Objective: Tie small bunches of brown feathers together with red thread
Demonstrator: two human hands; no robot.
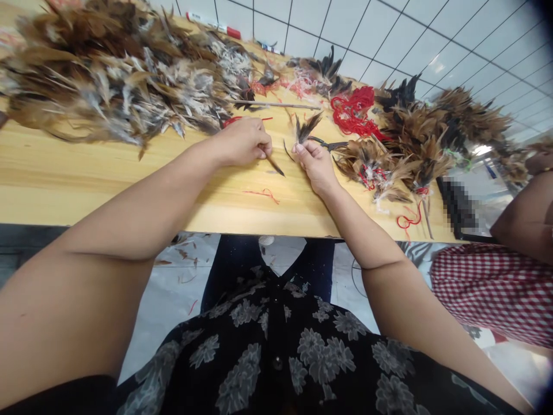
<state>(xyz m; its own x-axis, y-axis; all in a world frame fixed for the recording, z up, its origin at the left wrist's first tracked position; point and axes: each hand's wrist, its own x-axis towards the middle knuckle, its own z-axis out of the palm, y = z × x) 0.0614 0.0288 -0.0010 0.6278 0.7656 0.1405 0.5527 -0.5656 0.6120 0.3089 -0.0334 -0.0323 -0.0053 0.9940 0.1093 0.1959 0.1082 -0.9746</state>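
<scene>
- Black flowered shirt (276, 346) is filling the space nearest my camera, below the near edge of the tabletop (142, 202).
- Around the tabletop's middle, I am holding my left hand (246, 142) with fingers clamping together on what is looking like a slim dark feather (277, 167), its tip pointing toward the near edge.
- Close by, my right hand (318, 167) is pinching a small feather tuft (307, 127) between thumb and fingers; the tuft is fanning toward the far edge.
- Something black-handled (334, 145) is lying beyond that hand, too hidden for me to be naming it.
- Red thread scraps (265, 193) are lying between the hands and the near edge.
- Brown and pale feathers (129, 75) are heaping over the far left corner.
- One thin stick (276, 105) is lying beyond my hands, toward the far edge.
- Red yarn (354, 112) is tangling to its right, and feather bundles (415, 132) are crowding toward the right end.
- Another person's arm (529, 202) is showing at that end.
</scene>
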